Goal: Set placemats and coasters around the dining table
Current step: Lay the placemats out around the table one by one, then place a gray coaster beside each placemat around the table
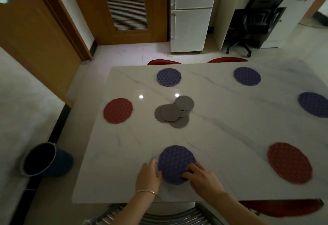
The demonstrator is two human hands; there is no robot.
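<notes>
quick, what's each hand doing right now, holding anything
Left hand: open, fingers touching the left edge of the near purple placemat.
Right hand: fingers curled on the same placemat's right edge; a real grip cannot be told.
</notes>
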